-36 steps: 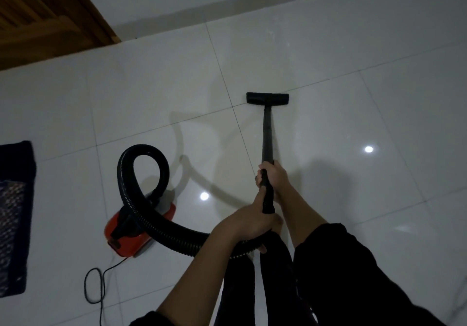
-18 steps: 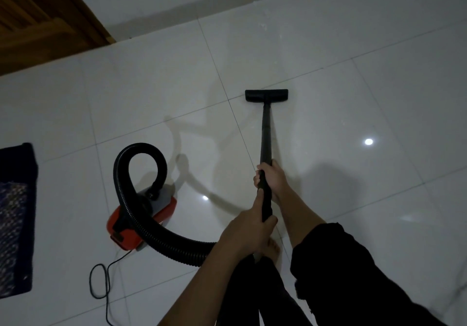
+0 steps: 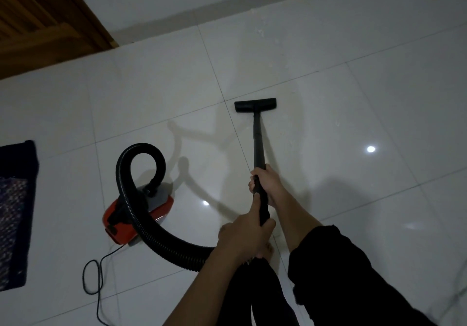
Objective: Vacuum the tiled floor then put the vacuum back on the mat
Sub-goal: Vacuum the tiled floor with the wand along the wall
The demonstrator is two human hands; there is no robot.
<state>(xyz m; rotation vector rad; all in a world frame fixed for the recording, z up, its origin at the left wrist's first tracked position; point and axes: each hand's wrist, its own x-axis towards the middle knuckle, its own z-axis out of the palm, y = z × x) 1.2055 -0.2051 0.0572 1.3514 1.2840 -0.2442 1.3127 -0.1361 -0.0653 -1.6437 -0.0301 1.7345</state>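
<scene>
Head view: the mat lies far left, with the red vacuum near it on the tiled floor. The fingers of the left hand and right hand clench the wand. Best to keep the nozzle flat and overlap the strokes.

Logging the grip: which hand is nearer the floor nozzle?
Right. The right hand grips the wand closer to the floor nozzle; the left hand grips farther back.
</scene>
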